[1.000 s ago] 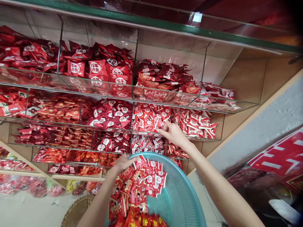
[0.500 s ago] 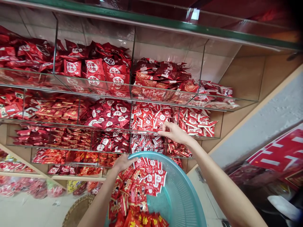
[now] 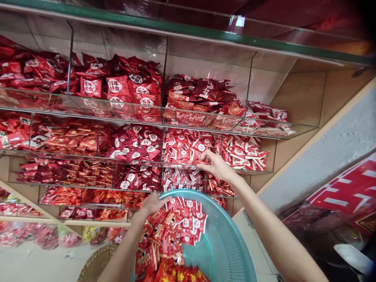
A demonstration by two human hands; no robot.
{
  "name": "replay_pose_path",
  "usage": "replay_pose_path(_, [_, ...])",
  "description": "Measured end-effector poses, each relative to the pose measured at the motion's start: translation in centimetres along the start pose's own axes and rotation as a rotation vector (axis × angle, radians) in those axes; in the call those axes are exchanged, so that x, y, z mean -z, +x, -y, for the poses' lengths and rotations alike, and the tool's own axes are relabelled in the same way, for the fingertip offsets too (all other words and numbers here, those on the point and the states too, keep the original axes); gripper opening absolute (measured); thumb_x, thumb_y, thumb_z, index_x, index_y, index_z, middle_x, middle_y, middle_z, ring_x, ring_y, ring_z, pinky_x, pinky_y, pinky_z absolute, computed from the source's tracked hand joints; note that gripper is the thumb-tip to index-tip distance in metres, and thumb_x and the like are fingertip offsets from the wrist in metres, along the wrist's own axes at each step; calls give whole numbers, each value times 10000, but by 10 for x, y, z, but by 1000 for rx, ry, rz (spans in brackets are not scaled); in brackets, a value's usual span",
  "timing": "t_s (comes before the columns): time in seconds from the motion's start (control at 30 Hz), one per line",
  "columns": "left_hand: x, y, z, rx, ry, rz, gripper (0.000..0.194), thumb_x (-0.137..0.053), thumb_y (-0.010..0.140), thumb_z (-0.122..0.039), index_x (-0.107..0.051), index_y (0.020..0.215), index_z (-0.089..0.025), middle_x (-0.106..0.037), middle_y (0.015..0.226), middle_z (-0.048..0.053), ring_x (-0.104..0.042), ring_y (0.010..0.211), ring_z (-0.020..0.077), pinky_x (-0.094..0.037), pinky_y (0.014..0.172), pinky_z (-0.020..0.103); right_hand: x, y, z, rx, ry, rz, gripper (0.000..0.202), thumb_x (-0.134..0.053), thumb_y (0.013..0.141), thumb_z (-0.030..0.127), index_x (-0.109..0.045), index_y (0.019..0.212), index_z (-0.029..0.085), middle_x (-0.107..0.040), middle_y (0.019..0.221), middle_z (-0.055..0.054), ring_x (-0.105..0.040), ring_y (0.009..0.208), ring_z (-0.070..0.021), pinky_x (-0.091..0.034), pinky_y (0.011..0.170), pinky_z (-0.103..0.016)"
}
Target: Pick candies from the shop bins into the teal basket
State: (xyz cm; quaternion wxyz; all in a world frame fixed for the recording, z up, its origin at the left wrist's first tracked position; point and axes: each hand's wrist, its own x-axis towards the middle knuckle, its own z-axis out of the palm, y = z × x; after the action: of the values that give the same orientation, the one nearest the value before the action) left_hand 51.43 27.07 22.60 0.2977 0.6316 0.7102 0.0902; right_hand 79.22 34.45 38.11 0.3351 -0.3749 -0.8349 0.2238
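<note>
My left hand [image 3: 153, 203] grips the far left rim of a teal plastic basket [image 3: 232, 227]. Inside it lie many small red packets [image 3: 170, 235], some with white labels, others with yellow print near the bottom. My right hand [image 3: 216, 166] is at the front edge of a shelf compartment filled with red and white packets [image 3: 183, 145]. Its fingers are bent together at those packets, and what they pinch, if anything, is too small to make out.
Glass-fronted shelves [image 3: 132, 158] hold red and dark red packets in divided compartments. A woven basket [image 3: 95, 264] stands on the floor at lower left, near bagged goods [image 3: 47, 234]. A grey wall [image 3: 331, 156] and a red sign [image 3: 349, 188] are at right.
My right hand's fingers have shifted slightly at the packets. The left hand and the teal basket are nearly where they were.
</note>
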Motion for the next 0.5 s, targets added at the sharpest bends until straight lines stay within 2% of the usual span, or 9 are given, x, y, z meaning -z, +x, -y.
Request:
replay_pose_path(0.1, [-1,0,1,8,0,-2,576,-452,784,-736,-687,824,-211,-742,837,74,-703,825,267,-427,660,276,0,-4,2,50,-28,-43,164,-633,852,342,-572,939,216,-666,937,-44,-597,874,-194,-452,791,-331])
replay_pose_path(0.23, [-1,0,1,14,4,-6,579,-416,813,-725,-678,839,-209,-741,856,90,-699,859,278,-425,675,281,1,-20,19,76,-112,-215,166,-590,906,366,-617,979,219,-671,976,-60,-577,931,-216,-442,848,-356])
replay_pose_path(0.33, [-1,2,3,-12,22,-7,571,-395,841,-697,-679,852,-202,-740,847,99,-699,857,280,-416,661,281,-16,-43,26,30,-37,-283,223,-601,905,412,-633,1006,216,-671,983,-63,-581,919,-209,-444,851,-346])
replay_pose_path(0.4, [-1,5,5,-18,39,-7,573,-390,846,-693,-676,819,-197,-738,833,105,-699,829,280,-400,635,280,-41,-59,17,-56,93,-210,262,-594,902,454,-643,990,212,-674,952,-50,-590,869,-192,-455,812,-325])
replay_pose_path(0.5, [1,9,8,-22,37,2,583,-397,837,-706,-671,774,-196,-736,825,103,-697,791,273,-380,607,276,-88,-78,-15,-202,305,55,370,-577,875,554,-645,874,191,-664,838,-27,-595,776,-175,-467,732,-302])
